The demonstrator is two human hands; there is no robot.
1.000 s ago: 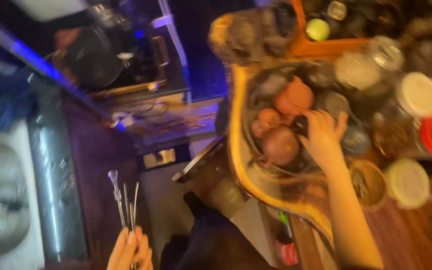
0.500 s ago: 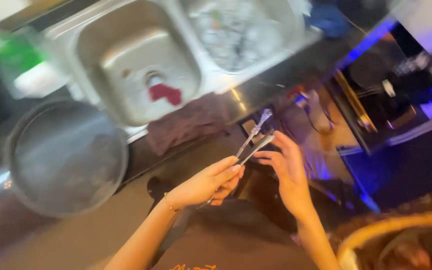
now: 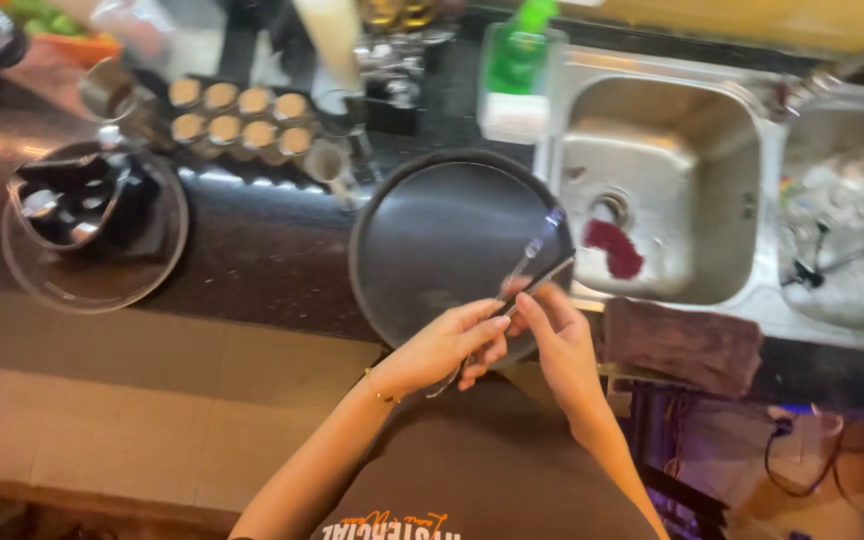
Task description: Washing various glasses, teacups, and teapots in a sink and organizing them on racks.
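Observation:
My left hand (image 3: 447,346) and my right hand (image 3: 555,338) are together over the near rim of a large round dark pan (image 3: 430,240) on the black counter. Both hands grip a small bunch of thin metal utensils (image 3: 535,262), which stick up and to the right from the fingers; one has a spoon-like end. My left fingers wrap the lower handles, my right fingers pinch them just above. A thin bracelet is on my left wrist.
A steel double sink (image 3: 658,190) lies to the right, with a red item by the drain and a brown cloth (image 3: 682,342) on its front edge. A green bottle (image 3: 515,60), a tray of eggs (image 3: 237,122) and a glass bowl (image 3: 92,228) holding dark utensils stand on the counter.
The view swung from a crowded shelf of jars to the counter and sink. My right hand left the shelf and joined my left hand on the utensils.

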